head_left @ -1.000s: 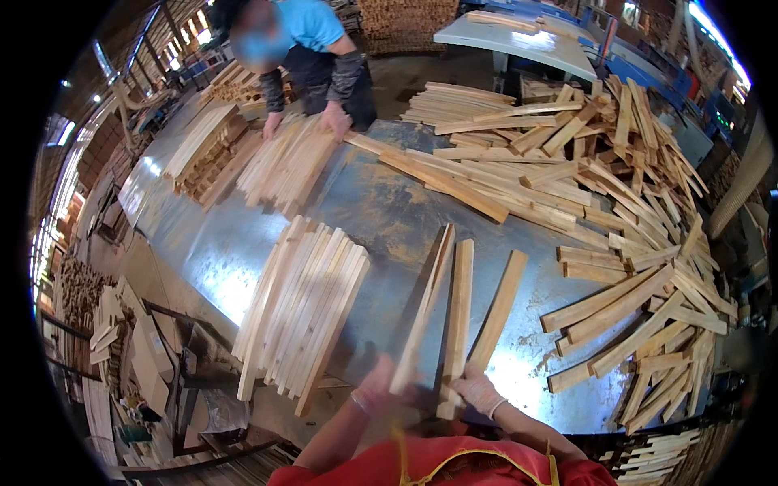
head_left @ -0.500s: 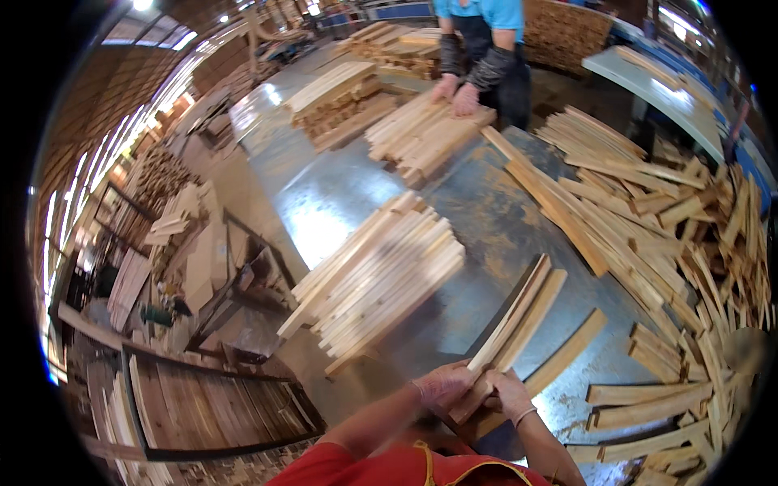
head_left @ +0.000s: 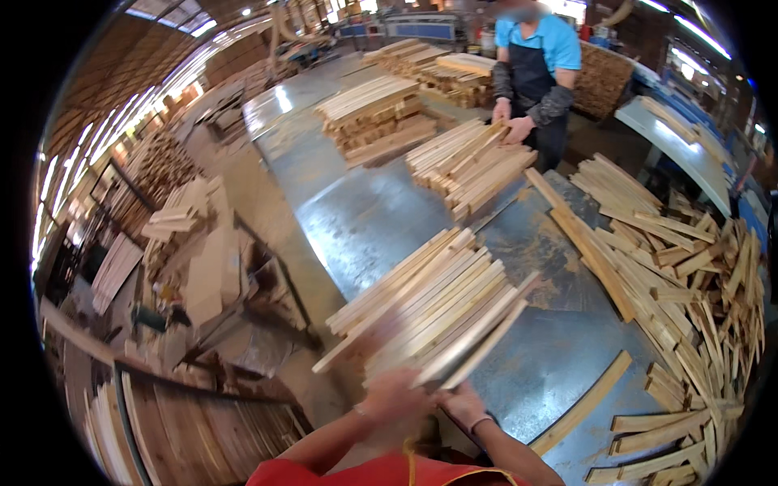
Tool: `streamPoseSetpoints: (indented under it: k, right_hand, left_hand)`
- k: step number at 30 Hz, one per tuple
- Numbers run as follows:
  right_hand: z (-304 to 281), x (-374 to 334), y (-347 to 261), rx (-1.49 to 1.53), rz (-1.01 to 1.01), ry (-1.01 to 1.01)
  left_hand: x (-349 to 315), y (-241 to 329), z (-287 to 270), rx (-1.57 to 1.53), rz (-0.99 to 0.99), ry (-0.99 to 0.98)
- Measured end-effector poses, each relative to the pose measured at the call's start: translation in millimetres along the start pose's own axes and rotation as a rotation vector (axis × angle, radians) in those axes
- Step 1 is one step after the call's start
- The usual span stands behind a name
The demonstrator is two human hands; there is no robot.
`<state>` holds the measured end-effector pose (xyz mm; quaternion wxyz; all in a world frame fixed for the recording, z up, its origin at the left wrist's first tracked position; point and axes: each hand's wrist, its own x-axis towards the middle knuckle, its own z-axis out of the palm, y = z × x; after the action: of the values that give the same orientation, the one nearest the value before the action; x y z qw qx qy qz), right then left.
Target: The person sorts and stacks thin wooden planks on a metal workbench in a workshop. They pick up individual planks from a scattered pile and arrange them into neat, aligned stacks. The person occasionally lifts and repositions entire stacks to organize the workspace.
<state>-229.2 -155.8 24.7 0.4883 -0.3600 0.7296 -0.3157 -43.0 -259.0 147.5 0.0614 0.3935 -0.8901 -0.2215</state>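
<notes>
Two light wooden strips (head_left: pixel 487 343) extend away from me, side by side and slightly apart at their far ends. My left hand (head_left: pixel 395 398) is closed around the near end of the left strip, blurred by motion. Beside it, my right hand (head_left: pixel 464 405) grips the near end of the right strip. Both strips lie along the right edge of a row of pale wooden slats (head_left: pixel 425 304); whether they touch it I cannot tell. A single curved wooden strip (head_left: pixel 585 405) rests on the metal table (head_left: pixel 527 377) to my right.
A co-worker (head_left: pixel 535 85) across the table handles strips over another slat pile (head_left: pixel 474 166). Further stacks (head_left: pixel 373 117) stand beyond. Loose strips (head_left: pixel 689 275) are heaped along the right side. At the left are a wooden rack (head_left: pixel 211 429) and boards (head_left: pixel 215 275).
Both hands have swung left with the strips, bringing them from the bare metal to the slat row. The co-worker's hands, earlier flat on the pile, now hold strips. The view has tilted up.
</notes>
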Motion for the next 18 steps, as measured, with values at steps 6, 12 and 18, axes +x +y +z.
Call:
streamPoseSetpoints:
  k: [6, 12, 18]
  right_hand:
    - [-47, 13, -7, 0.070, -0.105, 0.001]
    - [-187, -97, 90, -0.365, 0.268, 1.203]
    - [-172, -149, 82, -0.143, 0.438, 0.892]
  left_hand:
    - [37, -89, 19, 0.335, -0.077, -0.086]
    - [36, -26, 37, 0.308, 0.181, 0.112]
    - [45, 78, 157, 0.123, 0.519, -0.239]
